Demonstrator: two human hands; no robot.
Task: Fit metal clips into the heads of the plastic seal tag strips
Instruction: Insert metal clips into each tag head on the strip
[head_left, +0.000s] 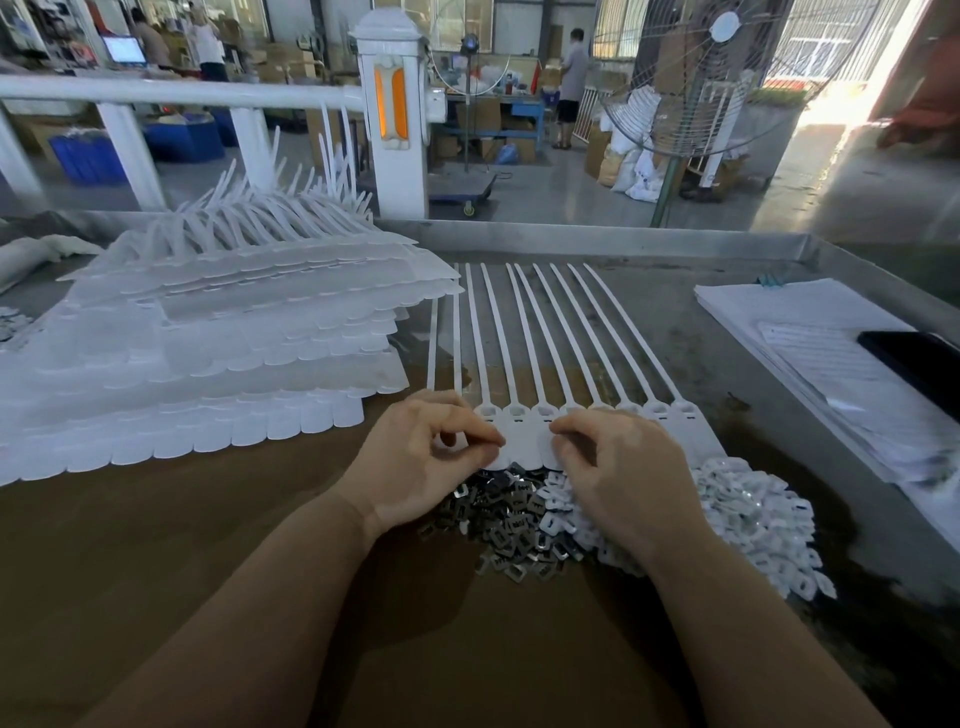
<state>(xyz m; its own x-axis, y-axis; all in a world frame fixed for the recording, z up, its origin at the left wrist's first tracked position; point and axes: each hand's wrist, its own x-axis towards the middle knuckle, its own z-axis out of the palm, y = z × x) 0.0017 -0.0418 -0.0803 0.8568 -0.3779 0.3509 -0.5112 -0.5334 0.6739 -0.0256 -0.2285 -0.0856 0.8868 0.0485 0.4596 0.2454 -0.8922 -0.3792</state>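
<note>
A joined row of white plastic seal tag strips (524, 343) lies flat in front of me, tails pointing away, slotted heads (519, 431) nearest my hands. My left hand (415, 457) hovers over the left heads with thumb and forefinger pinched together; whatever it pinches is too small to make out. My right hand (618, 467) rests curled over the middle heads, fingertips on a tag. Just below both hands lies a pile of shiny metal clips (514, 525).
A tall stack of white tag sheets (208, 353) fills the left of the table. A heap of small white plastic caps (748, 519) sits at the right. Papers (810, 353) and a dark phone (919, 364) lie far right. A standing fan (722, 78) is beyond the table.
</note>
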